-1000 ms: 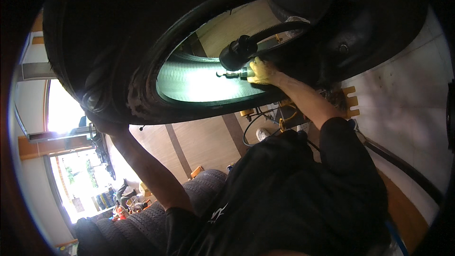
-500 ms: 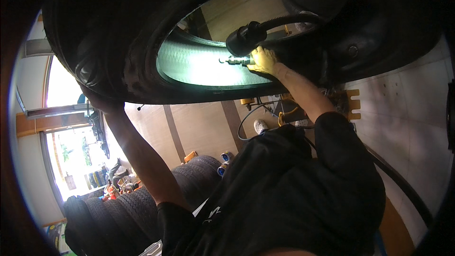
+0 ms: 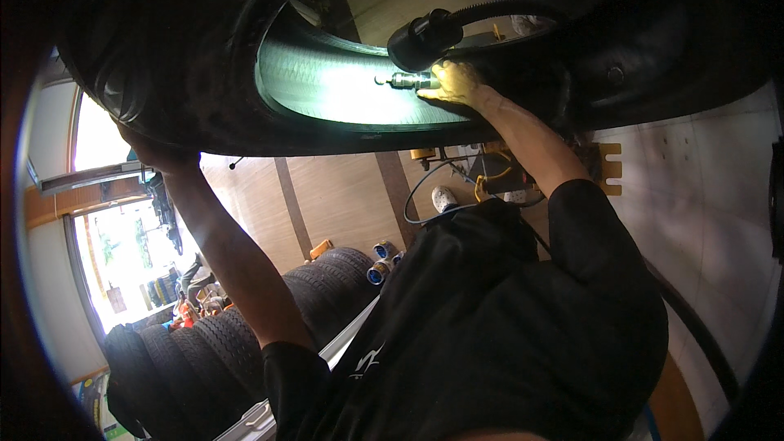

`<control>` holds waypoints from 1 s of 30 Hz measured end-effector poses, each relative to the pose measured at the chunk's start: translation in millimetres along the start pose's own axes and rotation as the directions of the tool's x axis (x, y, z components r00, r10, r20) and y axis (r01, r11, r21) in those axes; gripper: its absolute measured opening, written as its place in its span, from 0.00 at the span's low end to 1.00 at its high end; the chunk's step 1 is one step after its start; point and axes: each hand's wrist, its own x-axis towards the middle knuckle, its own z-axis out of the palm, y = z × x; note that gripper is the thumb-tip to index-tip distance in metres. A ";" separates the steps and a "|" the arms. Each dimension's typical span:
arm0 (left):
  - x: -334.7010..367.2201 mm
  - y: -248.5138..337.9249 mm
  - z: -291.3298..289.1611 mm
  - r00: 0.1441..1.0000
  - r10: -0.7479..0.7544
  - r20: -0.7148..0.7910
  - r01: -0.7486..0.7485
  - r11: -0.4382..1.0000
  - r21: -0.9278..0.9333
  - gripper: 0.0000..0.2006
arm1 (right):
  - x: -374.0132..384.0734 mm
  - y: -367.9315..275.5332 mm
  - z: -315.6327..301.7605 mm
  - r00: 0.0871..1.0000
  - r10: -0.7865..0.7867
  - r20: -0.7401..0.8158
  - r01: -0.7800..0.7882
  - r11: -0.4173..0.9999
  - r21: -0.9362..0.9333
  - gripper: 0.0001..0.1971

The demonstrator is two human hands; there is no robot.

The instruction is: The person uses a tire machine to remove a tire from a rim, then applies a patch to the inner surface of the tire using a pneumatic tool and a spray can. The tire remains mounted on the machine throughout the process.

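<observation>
A large black tire (image 3: 204, 106) fills the upper part of the head view, its inner wall brightly lit. Inside it my right hand (image 3: 459, 84), apparently in a yellowish glove or lit yellow, is closed around a slim cylindrical metal tool (image 3: 412, 80). The tool's small rounded tip points left, close to the inner lining; I cannot tell whether it touches. Just above this hand hangs a black work lamp (image 3: 420, 42) on a ribbed flexible neck. My left hand (image 3: 170, 155) is at the tire's outer left side, its fingers hidden by shadow and rubber.
Below left stands a row of several upright tires (image 3: 220, 343), with cans (image 3: 380, 265) and an orange object (image 3: 321, 249) beside it. Yellow machine parts (image 3: 608, 169) and a thin hose (image 3: 412, 204) are under the tire. A thick black hose (image 3: 698, 335) runs at right.
The tire and the tool now appear slightly higher and further left in the view. My right hand still grips the tool, and my left hand stays by the tire's side.
</observation>
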 end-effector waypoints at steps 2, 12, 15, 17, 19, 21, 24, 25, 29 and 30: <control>-0.3 5.2 -12.1 0.985 0.133 0.112 -0.137 0.990 0.023 0.28 | 2.0 -1.2 1.2 1.000 -0.018 0.002 0.018 0.999 0.028 0.38; 5.9 -6.0 -33.9 0.929 0.305 0.212 -0.348 0.520 0.780 0.29 | -5.4 -15.5 -16.3 1.000 0.002 -0.024 0.001 0.993 0.115 0.32; 10.9 -22.0 -36.4 0.914 0.321 0.247 -0.382 0.482 0.788 0.30 | -9.0 -5.3 -11.9 0.997 -0.065 -0.052 0.064 0.998 -0.017 0.33; 14.5 -2.2 -22.1 0.897 0.338 0.286 -0.413 0.408 0.814 0.31 | -8.0 -15.1 -9.7 0.992 -0.120 -0.043 0.120 0.993 -0.016 0.32; 15.3 10.9 1.8 0.878 0.356 0.320 -0.457 0.421 0.784 0.31 | -11.3 -21.0 -26.2 0.990 -0.140 -0.024 0.141 0.990 0.018 0.32; 14.9 12.2 -0.2 0.877 0.354 0.325 -0.464 0.450 0.763 0.31 | -4.7 -15.6 -21.2 0.996 -0.082 -0.026 0.084 0.994 0.066 0.32; 15.0 1.9 -18.8 0.883 0.354 0.309 -0.444 0.415 0.794 0.31 | -4.0 -8.0 -4.5 0.993 -0.117 -0.032 0.116 0.993 -0.013 0.32; 13.8 2.0 -18.8 0.888 0.349 0.298 -0.429 0.400 0.810 0.31 | -3.4 -12.4 -4.3 0.993 -0.101 -0.055 0.103 0.995 0.019 0.31; 7.4 3.7 -17.9 0.909 0.328 0.258 -0.374 0.367 0.852 0.31 | -3.5 -16.1 -13.9 0.997 -0.073 0.025 0.072 0.997 0.034 0.32; 10.8 3.1 -12.2 0.909 0.328 0.258 -0.373 0.362 0.855 0.31 | -2.2 -12.6 -9.2 0.994 -0.099 -0.037 0.100 0.994 0.037 0.32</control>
